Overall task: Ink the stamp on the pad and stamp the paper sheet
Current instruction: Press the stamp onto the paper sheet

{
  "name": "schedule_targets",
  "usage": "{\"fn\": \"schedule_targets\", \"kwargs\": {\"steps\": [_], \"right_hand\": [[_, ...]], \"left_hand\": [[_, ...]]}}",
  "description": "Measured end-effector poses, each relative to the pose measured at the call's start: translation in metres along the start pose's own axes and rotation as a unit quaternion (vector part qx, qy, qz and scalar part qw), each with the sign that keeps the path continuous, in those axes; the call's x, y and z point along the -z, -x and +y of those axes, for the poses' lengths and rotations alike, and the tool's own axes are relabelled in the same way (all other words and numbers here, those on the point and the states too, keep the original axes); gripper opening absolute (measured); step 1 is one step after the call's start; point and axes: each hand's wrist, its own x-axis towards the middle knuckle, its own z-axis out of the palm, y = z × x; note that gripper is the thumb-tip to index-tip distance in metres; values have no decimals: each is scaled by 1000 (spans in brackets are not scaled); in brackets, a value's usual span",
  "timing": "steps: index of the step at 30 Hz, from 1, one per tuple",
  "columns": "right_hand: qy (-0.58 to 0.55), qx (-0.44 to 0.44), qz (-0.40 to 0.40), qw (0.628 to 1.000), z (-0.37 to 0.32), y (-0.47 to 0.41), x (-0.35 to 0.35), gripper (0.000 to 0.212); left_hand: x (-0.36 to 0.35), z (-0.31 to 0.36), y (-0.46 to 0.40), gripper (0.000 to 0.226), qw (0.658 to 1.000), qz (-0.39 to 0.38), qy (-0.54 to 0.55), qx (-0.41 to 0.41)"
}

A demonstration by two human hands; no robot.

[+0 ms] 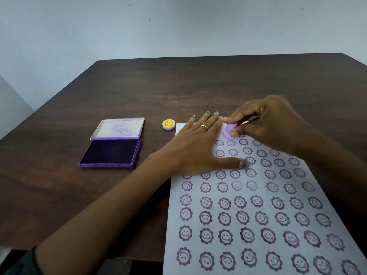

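Note:
A white paper sheet covered with several rows of purple smiley-flower prints lies on the right of the table. My right hand grips a small lilac stamp that stands pressed on the sheet's far end. My left hand lies flat, fingers spread, on the sheet's far left corner, just left of the stamp. The purple ink pad sits on the left with its clear lid swung back.
The stamp's round cap, lilac with a yellow smiley top, lies on the dark wooden table between the pad and the sheet. A pale wall stands behind the table's far edge.

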Motion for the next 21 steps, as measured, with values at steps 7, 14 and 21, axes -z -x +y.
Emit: {"fn": "schedule_targets", "kwargs": {"steps": [7,14,21], "right_hand": [[-5,4,-4,1000,-1,0,1,24],[-6,-4,-3,1000,-2,-2,1,26],[-7,-6,2,1000,0,-3,1,26]], "left_hand": [[0,0,0,110,1000,2,-4,2],[-1,0,1,109,1000,2,-1,3],[-1,0,1,109,1000,6,-6,4]]}}
